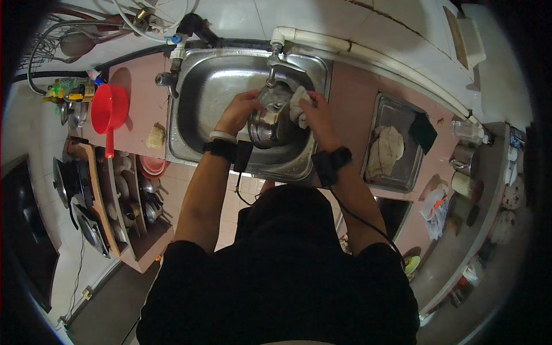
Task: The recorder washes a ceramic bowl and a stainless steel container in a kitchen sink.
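A shiny metal pot (269, 125) is held tilted over the stainless steel sink (198, 92), just under the tap (274, 64). My left hand (239, 112) grips the pot at its left rim. In my right hand (318, 120) is a bunched whitish cloth (298, 108), against or close beside the pot's right side. The tap's spout ends at the pot's mouth; whether water runs from it is hard to tell. Both wrists wear black strapped devices with cables.
Left of the sink are a second tap (166, 79), a yellowish sponge (155, 136) and a red plastic dipper (108, 110). On the right counter, a metal tray (394, 183) holds a beige cloth (386, 151) and a dark green scouring pad (422, 131). Jars and cups (465, 157) stand beyond it.
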A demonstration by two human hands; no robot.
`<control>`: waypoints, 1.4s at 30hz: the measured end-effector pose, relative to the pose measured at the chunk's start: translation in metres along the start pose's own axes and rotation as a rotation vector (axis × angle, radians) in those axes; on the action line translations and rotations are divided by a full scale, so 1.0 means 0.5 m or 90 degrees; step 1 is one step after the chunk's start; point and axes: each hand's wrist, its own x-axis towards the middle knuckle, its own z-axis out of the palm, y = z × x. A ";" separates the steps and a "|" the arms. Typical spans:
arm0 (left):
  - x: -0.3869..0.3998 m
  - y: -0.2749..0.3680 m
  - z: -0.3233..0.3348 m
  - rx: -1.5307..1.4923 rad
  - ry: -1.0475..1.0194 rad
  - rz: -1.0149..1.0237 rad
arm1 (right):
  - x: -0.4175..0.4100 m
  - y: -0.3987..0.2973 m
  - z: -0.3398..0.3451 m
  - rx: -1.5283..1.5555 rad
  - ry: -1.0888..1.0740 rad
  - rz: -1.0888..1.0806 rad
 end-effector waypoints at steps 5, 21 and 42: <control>-0.011 0.016 0.011 0.087 0.076 -0.020 | -0.013 -0.004 0.014 -0.063 -0.004 -0.037; 0.038 -0.004 0.017 0.395 0.222 0.019 | 0.004 0.027 0.005 -0.193 -0.042 -0.036; -0.002 -0.068 -0.038 0.166 0.070 0.074 | 0.049 0.019 0.098 -0.409 -0.100 -0.389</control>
